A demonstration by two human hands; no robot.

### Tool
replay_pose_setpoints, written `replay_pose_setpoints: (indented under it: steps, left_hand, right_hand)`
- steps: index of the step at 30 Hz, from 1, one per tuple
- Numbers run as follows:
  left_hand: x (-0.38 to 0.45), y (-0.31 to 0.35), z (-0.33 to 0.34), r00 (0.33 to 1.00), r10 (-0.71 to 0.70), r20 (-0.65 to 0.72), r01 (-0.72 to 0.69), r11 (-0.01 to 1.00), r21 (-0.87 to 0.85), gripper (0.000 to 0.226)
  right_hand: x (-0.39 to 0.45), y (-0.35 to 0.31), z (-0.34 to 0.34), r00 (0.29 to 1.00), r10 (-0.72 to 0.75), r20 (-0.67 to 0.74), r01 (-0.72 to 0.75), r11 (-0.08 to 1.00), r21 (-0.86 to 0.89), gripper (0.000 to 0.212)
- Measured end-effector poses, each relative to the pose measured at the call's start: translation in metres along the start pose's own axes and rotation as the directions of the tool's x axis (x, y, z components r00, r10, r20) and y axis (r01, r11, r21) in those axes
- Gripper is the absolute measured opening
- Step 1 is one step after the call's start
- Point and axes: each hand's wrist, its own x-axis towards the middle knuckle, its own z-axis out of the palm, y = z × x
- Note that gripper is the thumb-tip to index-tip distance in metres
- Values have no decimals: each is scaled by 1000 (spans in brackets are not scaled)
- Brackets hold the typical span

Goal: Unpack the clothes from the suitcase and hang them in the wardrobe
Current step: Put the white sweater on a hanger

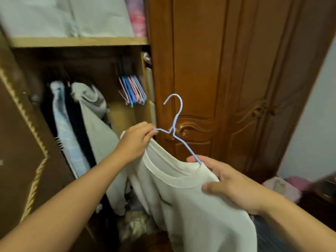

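A white sweater point(190, 206) with small dark lettering hangs on a light blue wire hanger point(175, 122) in front of me. My left hand point(135, 142) pinches the hanger's left arm together with the sweater's shoulder. My right hand point(231, 186) grips the sweater's right shoulder where the hanger's other arm enters the collar. The hook points up and left, toward the open wardrobe point(78, 41). The suitcase is not in view.
Inside the wardrobe hang a pale blue garment point(67, 133), dark clothes and a grey hoodie point(94, 115). A bunch of spare blue and pink hangers point(132, 90) hangs at its right side. Closed carved wooden doors point(227, 88) stand to the right. Pink cloth point(287, 186) lies low right.
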Motion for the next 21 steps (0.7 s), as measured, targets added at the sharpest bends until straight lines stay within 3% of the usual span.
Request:
replay_pose_setpoints:
  steps: [3,6,12,16,21]
  left_hand:
    - [10,-12,-6,982,-186,39,183,981,69,43]
    - [8,-46,-20,935,-348,64,319,907,276,47]
    - [4,-154,-82,858,-462,-222,497,643,583,54]
    - [17,-198,-114,802,-512,-308,585,571,575,61]
    - [27,-249,-121,711,-642,-286,698,594,400,69]
  right_hand:
    - [29,-6,6,996,-32,-78,40,994,98,74]
    - [58,-17,6,988,-54,-146,75,987,139,78]
    - [125,-43,-9,960,-123,-253,113,992,-55,87]
    - [197,-51,1,945,-204,-256,164,972,-170,79]
    - [281,-44,24,946,-245,-213,197,954,-225,85]
